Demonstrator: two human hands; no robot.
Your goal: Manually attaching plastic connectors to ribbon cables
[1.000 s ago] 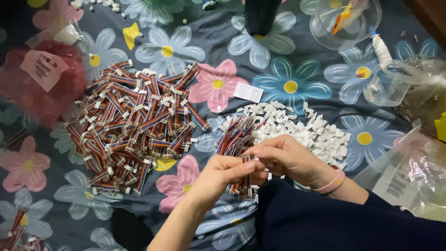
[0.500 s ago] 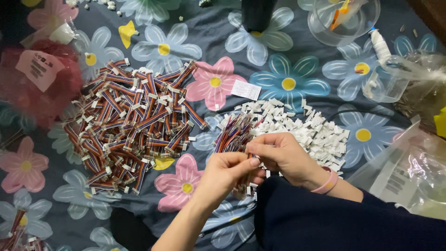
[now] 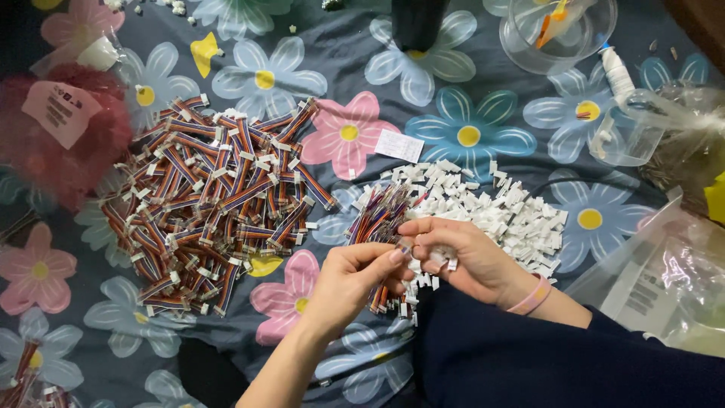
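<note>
My left hand (image 3: 349, 278) and my right hand (image 3: 459, 258) meet at the middle of the head view, fingertips pinched together on a small white connector and the end of a multicoloured ribbon wire. A loose bundle of multicoloured wires (image 3: 377, 219) lies under and just left of my hands. Behind my right hand spreads a heap of small white plastic connectors (image 3: 506, 211). Further left lies a big pile of finished short ribbon cables (image 3: 215, 200) with white ends. Everything rests on a dark cloth with large printed flowers (image 3: 461, 136).
A clear round tub (image 3: 559, 30) stands at the top right, next to a white spool (image 3: 618, 72) and clear plastic bags (image 3: 672, 264). A red fluffy thing with a pink tag (image 3: 60, 132) sits at the left. A white paper slip (image 3: 399, 145) lies mid-cloth.
My hands have stayed over the wire bundle; the fingers have shifted slightly as they work the connector and wire end together. The piles have not moved.
</note>
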